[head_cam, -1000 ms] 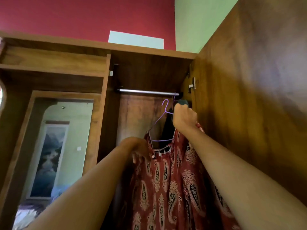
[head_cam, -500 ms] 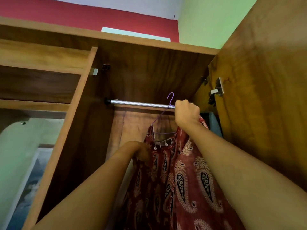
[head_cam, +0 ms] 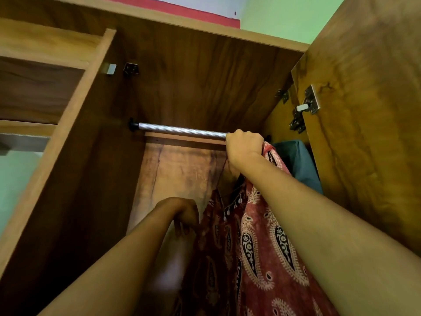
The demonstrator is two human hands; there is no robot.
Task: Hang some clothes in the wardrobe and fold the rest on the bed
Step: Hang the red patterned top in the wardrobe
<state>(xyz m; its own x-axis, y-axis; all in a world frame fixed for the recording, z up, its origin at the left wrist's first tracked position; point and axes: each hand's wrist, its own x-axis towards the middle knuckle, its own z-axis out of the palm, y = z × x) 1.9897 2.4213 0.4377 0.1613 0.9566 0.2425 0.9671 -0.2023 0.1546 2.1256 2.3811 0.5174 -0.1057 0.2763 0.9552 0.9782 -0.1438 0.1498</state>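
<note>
Up at the rail [head_cam: 182, 131], the right hand [head_cam: 245, 147] fists the dress [head_cam: 262, 247] top, cloth hanging below. Lower, the left hand [head_cam: 184, 215] pinches its edge.

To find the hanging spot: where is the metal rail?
Head view: the metal rail crosses the upper middle of the wardrobe; the right hand covers its right end.

A band of red wall [head_cam: 205, 16] is running along up top, with a pale whitish strip [head_cam: 205, 2] sitting above it and a small dark speck [head_cam: 234, 13] showing just over the red. To the right a light green wall [head_cam: 284, 17] is filling the upper corner. Far over on the left a pale green surface [head_cam: 16, 179] is glowing under a grey ledge [head_cam: 22, 142], though what it is I cannot tell.
</note>
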